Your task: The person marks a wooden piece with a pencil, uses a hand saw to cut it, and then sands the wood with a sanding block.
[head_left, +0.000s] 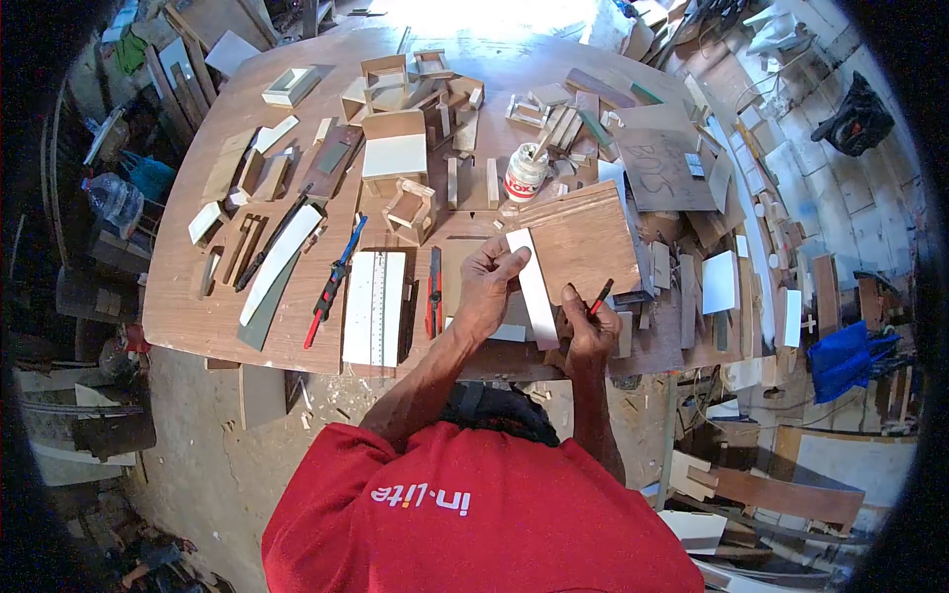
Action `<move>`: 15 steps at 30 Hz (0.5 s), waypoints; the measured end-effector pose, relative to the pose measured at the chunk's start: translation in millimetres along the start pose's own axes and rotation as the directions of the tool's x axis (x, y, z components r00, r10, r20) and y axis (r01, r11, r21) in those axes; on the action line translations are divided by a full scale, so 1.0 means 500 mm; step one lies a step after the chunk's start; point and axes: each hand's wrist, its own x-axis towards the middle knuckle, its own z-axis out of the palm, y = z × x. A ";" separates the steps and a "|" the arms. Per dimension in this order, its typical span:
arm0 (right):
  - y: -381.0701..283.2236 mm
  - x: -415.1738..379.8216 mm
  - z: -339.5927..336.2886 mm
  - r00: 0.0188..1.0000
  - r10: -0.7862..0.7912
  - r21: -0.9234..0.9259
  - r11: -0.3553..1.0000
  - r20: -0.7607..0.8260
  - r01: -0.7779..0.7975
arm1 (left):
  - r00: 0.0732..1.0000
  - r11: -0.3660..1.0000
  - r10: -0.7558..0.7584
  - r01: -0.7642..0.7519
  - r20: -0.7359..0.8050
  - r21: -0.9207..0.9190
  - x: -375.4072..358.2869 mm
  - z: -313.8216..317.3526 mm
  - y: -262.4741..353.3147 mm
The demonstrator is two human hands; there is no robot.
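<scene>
- The fingers of the left hand (488,284) are closed on a white strip (534,294), thumb across its face near the upper end.
- The fingers of the right hand (591,336) are curled around a slim red-and-black tool (600,296); this hand is beside the strip's lower end, but whether it touches the strip I cannot tell.
- The strip is between the two hands, in front of a brown wooden board (593,247), near the front of the worktop (316,109).
- It looks thin, straight and light, probably stiff enough to be carried from one end; its smooth white face may be a little slippery, and its corners could chip if knocked.
- The long edges seem the best hold, thumb on one side and fingers on the other.
- Farther out, a glue jar (524,176) and a ruler (378,306) are on the worktop.
</scene>
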 end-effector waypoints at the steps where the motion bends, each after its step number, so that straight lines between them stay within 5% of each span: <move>1: 0.008 0.002 -0.001 1.000 -0.001 -0.009 1.000 -0.007 0.001 | 1.000 1.000 -0.005 0.005 -0.004 -0.001 -0.001 -0.001 0.000; 9: 0.018 0.000 -0.005 0.999 0.054 -0.099 0.994 -0.004 -0.054 | 0.998 0.998 -0.034 0.036 -0.057 0.047 -0.009 0.007 0.014; 11: 0.008 -0.002 0.001 0.997 0.079 0.089 0.993 0.004 -0.079 | 0.998 0.999 -0.024 0.026 -0.051 0.039 -0.005 0.001 0.005; 15: 0.012 -0.003 0.000 0.999 0.046 0.066 0.997 0.005 -0.046 | 0.999 0.999 -0.017 0.019 -0.049 0.036 -0.003 -0.003 0.000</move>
